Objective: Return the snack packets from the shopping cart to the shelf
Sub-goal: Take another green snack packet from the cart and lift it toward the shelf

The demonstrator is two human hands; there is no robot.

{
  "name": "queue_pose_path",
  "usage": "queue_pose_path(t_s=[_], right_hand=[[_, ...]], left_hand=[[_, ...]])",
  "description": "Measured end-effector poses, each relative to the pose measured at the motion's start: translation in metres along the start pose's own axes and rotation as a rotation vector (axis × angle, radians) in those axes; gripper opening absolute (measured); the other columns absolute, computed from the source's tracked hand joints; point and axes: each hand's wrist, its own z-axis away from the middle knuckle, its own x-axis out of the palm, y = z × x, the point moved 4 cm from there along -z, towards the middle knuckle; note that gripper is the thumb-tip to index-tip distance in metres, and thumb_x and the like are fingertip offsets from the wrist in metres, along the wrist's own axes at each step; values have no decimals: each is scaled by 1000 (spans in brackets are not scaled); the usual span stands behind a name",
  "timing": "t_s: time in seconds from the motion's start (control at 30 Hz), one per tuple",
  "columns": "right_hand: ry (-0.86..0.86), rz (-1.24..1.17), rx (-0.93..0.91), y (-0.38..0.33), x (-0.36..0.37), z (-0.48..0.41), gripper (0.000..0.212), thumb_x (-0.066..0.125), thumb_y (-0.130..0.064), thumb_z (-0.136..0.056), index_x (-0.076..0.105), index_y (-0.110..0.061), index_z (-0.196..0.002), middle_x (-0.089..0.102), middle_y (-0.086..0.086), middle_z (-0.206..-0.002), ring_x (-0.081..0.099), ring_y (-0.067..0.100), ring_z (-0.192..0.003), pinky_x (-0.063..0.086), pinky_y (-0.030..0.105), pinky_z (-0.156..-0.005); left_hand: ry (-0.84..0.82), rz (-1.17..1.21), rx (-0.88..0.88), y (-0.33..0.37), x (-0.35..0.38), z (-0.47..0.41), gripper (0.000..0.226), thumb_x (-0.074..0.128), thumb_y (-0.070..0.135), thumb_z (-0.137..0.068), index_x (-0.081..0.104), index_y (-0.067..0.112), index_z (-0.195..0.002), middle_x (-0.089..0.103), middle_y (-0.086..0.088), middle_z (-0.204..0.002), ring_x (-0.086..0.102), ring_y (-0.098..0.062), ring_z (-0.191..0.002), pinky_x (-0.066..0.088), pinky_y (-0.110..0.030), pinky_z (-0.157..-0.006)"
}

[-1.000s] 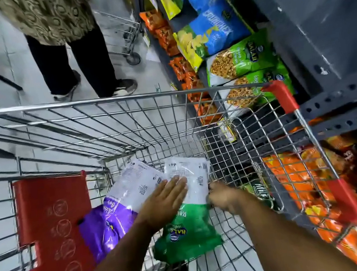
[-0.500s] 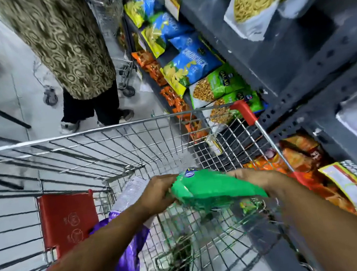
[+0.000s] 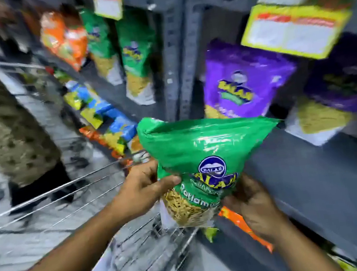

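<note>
Both hands held the green packet above the cart, near the shelf's front edge: left hand and right hand closed around its lower end. Standing it upright beside matching green packets would probably suit best.

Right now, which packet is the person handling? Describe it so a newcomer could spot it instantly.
Start at the grey shelf on the right, beside the wire cart. In front of its edge, both hands hold the green packet. Unlike the purple packets standing shelved behind, it is green and held in mid-air.
</note>
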Motion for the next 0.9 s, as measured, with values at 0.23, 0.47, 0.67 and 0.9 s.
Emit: queue_pose_path(t_s=[0.23, 0.47, 0.67, 0.9], right_hand=[[464, 57, -216, -41, -153, 120, 40, 69, -9, -71, 60, -3, -110, 75, -7, -94, 65, 4, -86, 52, 19, -76], [772, -65, -335, -43, -266, 206, 37, 57, -14, -79, 57, -16, -115, 75, -14, -99, 66, 0, -91, 53, 17, -75], [932, -119, -374, -21, -324, 238, 39, 47, 0, -91, 52, -17, -126, 72, -7, -110, 65, 5, -96, 54, 18, -78], [945, -111, -381, -21, -344, 248, 41, 52, -15, -90, 51, -22, -130, 66, -2, -121, 63, 11, -108, 55, 21, -84]], left_hand=[[-230, -6, 114, 45, 194, -44, 35, 65, 40, -82, 65, 11, -103, 76, 3, -97, 68, -10, -89, 56, -28, -82], [-457, 161, 33, 65, 388, -67, 28, 63, 35, -77, 68, 12, -93, 73, 1, -92, 60, -8, -85, 52, -34, -76], [-559, 309, -123, 69, 479, -69, 16, 59, 7, -87, 68, 19, -91, 76, 10, -86, 66, -6, -85, 53, -24, -82], [-580, 342, -169, 76, 509, -72, 19, 56, 1, -89, 66, 17, -94, 74, 4, -91, 66, -15, -87, 55, -26, -82]])
